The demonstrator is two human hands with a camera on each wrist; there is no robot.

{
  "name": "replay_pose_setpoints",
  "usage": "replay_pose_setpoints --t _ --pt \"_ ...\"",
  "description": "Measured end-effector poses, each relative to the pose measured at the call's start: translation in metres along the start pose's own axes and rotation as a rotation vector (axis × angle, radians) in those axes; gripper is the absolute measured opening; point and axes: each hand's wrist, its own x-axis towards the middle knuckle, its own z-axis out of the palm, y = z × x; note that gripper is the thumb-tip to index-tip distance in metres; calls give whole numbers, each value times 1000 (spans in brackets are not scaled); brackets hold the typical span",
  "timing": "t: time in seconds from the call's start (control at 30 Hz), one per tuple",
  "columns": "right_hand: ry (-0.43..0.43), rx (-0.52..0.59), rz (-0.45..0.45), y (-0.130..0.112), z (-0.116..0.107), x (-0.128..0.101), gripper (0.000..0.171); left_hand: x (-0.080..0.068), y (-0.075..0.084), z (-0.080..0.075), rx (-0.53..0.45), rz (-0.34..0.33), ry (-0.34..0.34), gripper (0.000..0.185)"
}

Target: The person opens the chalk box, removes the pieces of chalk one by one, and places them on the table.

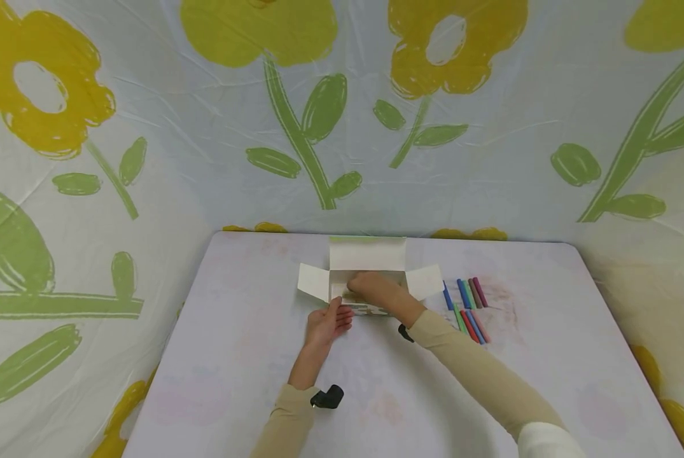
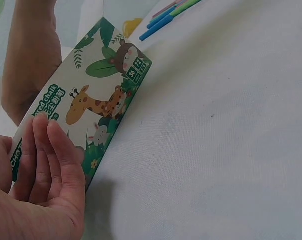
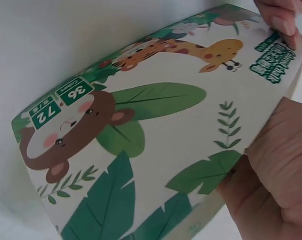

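Observation:
An open chalk box (image 1: 367, 254) printed with a giraffe, a bear and leaves (image 2: 98, 100) (image 3: 156, 125) lies in the middle of the table, its lid and side flaps spread out. My left hand (image 1: 331, 320) lays straight fingers (image 2: 46, 170) flat against the box's front face, near its left end. My right hand (image 1: 376, 287) reaches over the front wall into the box, with the palm (image 3: 276, 175) against the rim. Its fingers are hidden inside. Several coloured chalk sticks (image 1: 469, 305) (image 2: 166, 15) lie loose on the table just right of the box.
The pale table (image 1: 261, 356) has faint chalk smears by the sticks. A white cloth with yellow flowers and green leaves (image 1: 319, 127) hangs behind and at both sides. The table's front half is bare.

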Motion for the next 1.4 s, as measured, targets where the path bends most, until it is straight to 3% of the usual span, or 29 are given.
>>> replay_pose_setpoints --t 0.1,0.4,0.7,1.1,1.4 --pt "-18 -1 -23 1 2 2 14 -1 0 0 1 10 3 45" --pt "-86 212 16 12 11 11 13 1 0 1 -9 4 11 39" --pt "-98 396 46 21 6 -4 4 2 -2 0 -7 0 8 41" --pt "73 608 21 38 -10 -37 16 2 0 0 -9 2 -1 40" --pt "157 707 102 52 -13 -57 23 3 -2 0 -11 8 14 40"
